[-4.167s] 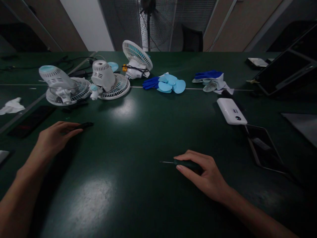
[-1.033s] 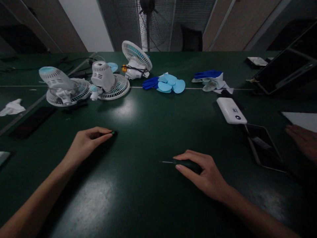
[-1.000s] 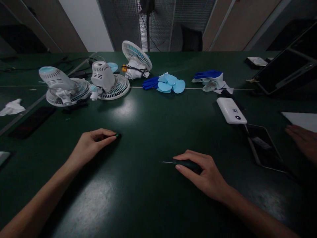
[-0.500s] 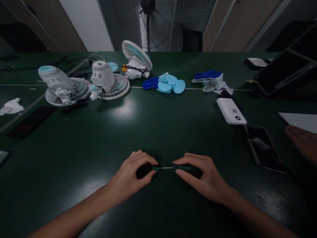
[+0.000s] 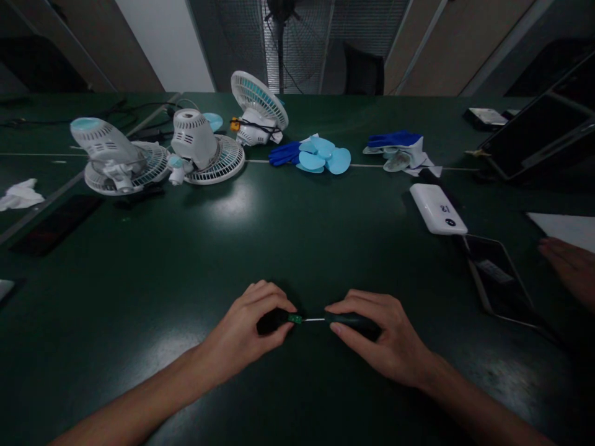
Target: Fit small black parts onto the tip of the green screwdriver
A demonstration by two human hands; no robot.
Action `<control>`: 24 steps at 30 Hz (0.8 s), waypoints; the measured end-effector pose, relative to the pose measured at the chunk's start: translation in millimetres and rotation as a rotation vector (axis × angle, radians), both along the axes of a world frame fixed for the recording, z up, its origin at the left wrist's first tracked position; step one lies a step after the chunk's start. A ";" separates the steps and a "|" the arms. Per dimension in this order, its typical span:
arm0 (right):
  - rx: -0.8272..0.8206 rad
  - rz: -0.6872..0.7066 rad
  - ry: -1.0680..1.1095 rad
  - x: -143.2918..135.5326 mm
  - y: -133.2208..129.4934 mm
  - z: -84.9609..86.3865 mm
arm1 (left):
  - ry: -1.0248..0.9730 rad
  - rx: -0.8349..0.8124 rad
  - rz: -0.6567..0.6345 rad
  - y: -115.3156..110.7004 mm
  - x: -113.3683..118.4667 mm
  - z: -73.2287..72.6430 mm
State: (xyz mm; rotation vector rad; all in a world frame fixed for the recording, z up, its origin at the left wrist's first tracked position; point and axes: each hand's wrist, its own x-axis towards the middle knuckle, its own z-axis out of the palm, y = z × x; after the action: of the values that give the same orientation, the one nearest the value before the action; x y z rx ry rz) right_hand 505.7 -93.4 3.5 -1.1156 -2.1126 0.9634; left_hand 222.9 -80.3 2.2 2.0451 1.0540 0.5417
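Observation:
My right hand (image 5: 381, 331) is closed round the dark handle of a screwdriver (image 5: 356, 323). Its thin metal shaft points left, towards my left hand (image 5: 255, 322). Thumb and fingertips of that left hand pinch a small piece with a speckled green end (image 5: 294, 318); its kind I cannot make out. The shaft's tip meets or nearly meets this green end. Both hands are low over the dark green table (image 5: 297, 248), and my left fingers hide part of the green piece.
White fan parts (image 5: 195, 145) stand at the back left. Light blue fan blades (image 5: 324, 155) and blue-and-white gloves (image 5: 395, 145) lie behind my hands. A white power bank (image 5: 437, 209) and a phone (image 5: 499, 275) lie to the right, near another person's hand (image 5: 569, 266).
My view has shifted slightly. Both hands keep nearly the same pose, and a little more of the green end shows at my left fingertips.

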 end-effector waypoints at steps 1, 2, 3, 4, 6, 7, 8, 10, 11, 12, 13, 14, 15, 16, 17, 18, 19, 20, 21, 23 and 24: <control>0.002 0.000 0.004 -0.6 -0.2 -0.1 | 0.005 0.002 -0.003 0.2 0.2 0.9; 0.004 0.003 0.009 -1.2 -0.3 -0.1 | 0.008 0.003 -0.007 0.3 0.4 1.8; 0.005 0.006 0.016 -1.7 -0.3 0.1 | 0.010 0.003 -0.010 0.3 0.5 2.4; 0.005 0.009 0.028 -2.2 0.0 0.4 | 0.009 0.004 -0.015 0.2 0.6 2.5; -0.011 0.010 0.067 -3.1 1.0 1.4 | 0.009 0.007 -0.018 -0.1 0.5 1.7; -0.026 0.005 0.091 -3.5 1.8 2.1 | 0.008 0.010 -0.017 -0.3 0.5 0.9; -0.044 -0.005 0.113 -3.7 2.6 2.8 | 0.008 0.013 -0.015 -0.3 0.5 0.0; -0.078 -0.036 0.137 -3.6 4.1 4.1 | 0.011 0.019 -0.012 0.3 0.4 -1.2; -0.084 -0.052 0.138 -3.2 4.6 4.5 | 0.014 0.021 -0.010 0.9 0.4 -1.4; -0.086 -0.064 0.135 -2.6 4.9 4.8 | 0.017 0.022 -0.011 1.4 0.3 -1.3; -0.087 -0.071 0.130 -1.8 5.0 4.9 | 0.023 0.024 -0.012 1.7 0.0 -1.0; -0.089 -0.076 0.125 -1.0 5.0 4.9 | 0.031 0.026 -0.019 1.4 -0.5 -0.7; -0.089 -0.081 0.123 -0.1 4.9 4.7 | 0.038 0.033 -0.029 0.3 -1.2 -0.4; -0.091 -0.087 0.120 0.7 4.7 4.5 | 0.044 0.045 -0.044 -1.9 -2.4 -0.4; -0.093 -0.095 0.117 1.4 4.4 4.4 | 0.053 0.061 -0.062 -5.3 -3.9 -0.6; -0.096 -0.103 0.114 2.0 4.3 4.2 | 0.068 0.079 -0.079 -9.5 -6.0 -1.2; -0.098 -0.109 0.113 2.4 4.1 4.2 | 0.088 0.098 -0.099 -14.3 -8.6 -2.1; -0.099 -0.114 0.114 2.7 4.1 4.2 | 0.111 0.123 -0.119 -18.9 -11.8 -3.3; -0.102 -0.117 0.115 2.8 4.2 4.3 | 0.136 0.148 -0.134 -22.7 -15.9 -4.7; -0.112 -0.112 0.124 2.8 4.5 4.8 | 0.182 0.190 -0.149 -24.4 -27.7 -7.8; -0.117 -0.107 0.130 2.8 4.7 5.1 | 0.203 0.209 -0.140 -21.2 -35.9 -9.3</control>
State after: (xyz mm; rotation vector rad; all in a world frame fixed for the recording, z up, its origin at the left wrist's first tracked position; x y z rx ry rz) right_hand 508.4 -88.6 8.6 -1.1774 -1.8950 1.0902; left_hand 187.0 -101.6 -7.1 2.3783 0.9943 0.3922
